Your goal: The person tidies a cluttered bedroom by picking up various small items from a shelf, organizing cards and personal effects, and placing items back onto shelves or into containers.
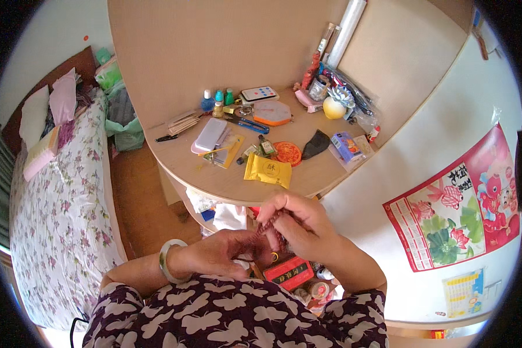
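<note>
Light is soft and fairly bright, with faint shadows on the desk; a pale sheen runs along the white roll at the desk's back right corner. The left hand lies partly in shade. Fisheye distortion bows the bed toward a black rim, and fine detail looks soft

Yellow packet obstructs the right fingers ahead; bare tabletop lies left

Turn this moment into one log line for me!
left hand: near beaded strand, grip unclear | right hand: curled around strand | yellow packet: on table
</note>
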`<move>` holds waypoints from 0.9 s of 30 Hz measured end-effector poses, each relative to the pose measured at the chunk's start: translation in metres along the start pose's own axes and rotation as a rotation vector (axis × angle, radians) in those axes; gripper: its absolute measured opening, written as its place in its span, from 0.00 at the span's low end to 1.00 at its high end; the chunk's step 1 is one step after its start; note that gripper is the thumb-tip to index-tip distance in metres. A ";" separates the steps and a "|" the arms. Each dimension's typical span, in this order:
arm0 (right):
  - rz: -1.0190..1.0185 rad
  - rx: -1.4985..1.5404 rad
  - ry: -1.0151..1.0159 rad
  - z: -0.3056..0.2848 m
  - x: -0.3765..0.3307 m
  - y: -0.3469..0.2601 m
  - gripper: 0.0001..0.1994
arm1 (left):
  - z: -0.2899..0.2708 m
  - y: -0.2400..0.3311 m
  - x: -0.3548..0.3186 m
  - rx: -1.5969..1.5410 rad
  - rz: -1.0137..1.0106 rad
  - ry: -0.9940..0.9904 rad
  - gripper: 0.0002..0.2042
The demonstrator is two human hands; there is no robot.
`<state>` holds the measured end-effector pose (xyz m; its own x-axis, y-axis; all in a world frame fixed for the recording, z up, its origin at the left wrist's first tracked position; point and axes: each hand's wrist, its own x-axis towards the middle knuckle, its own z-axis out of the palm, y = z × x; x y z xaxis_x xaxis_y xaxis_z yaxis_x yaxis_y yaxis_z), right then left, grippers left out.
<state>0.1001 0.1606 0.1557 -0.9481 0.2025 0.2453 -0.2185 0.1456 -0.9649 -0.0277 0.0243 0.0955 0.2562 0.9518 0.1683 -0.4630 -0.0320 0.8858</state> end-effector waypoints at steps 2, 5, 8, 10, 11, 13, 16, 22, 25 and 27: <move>0.039 0.068 0.072 0.000 0.004 0.010 0.08 | -0.018 -0.025 -0.014 0.111 -0.335 0.085 0.16; 0.040 -0.113 0.136 0.002 0.000 0.021 0.07 | -0.043 -0.053 -0.032 -0.570 -0.268 0.133 0.10; -0.204 -0.583 -0.017 0.025 -0.006 0.051 0.08 | -0.040 -0.058 -0.038 -0.725 -0.335 0.402 0.15; -0.247 -0.745 -0.152 0.041 -0.006 0.061 0.11 | -0.035 -0.055 -0.039 -0.767 -0.347 0.525 0.18; -0.200 -0.753 -0.204 0.047 -0.006 0.064 0.12 | -0.034 -0.053 -0.038 -0.786 -0.303 0.513 0.20; -0.181 -0.772 -0.268 0.048 -0.005 0.063 0.14 | -0.032 -0.049 -0.038 -0.824 -0.213 0.492 0.24; -0.182 -0.843 -0.255 0.030 0.002 0.041 0.15 | -0.045 -0.067 -0.053 -0.753 -0.189 0.535 0.15; -0.187 -1.251 0.218 -0.039 0.029 0.028 0.20 | -0.049 -0.063 -0.069 -0.595 -0.100 0.643 0.08; -0.162 -1.283 0.151 -0.043 0.039 0.039 0.22 | -0.054 -0.063 -0.085 -0.519 -0.051 0.734 0.08; -0.165 -1.262 0.141 -0.047 0.040 0.048 0.23 | -0.061 -0.072 -0.099 -0.577 -0.082 0.777 0.08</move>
<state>0.0623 0.2213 0.1240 -0.8812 0.1840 0.4354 0.1130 0.9764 -0.1838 -0.0711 -0.0492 -0.0117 -0.2300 0.8869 -0.4005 -0.8665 0.0006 0.4991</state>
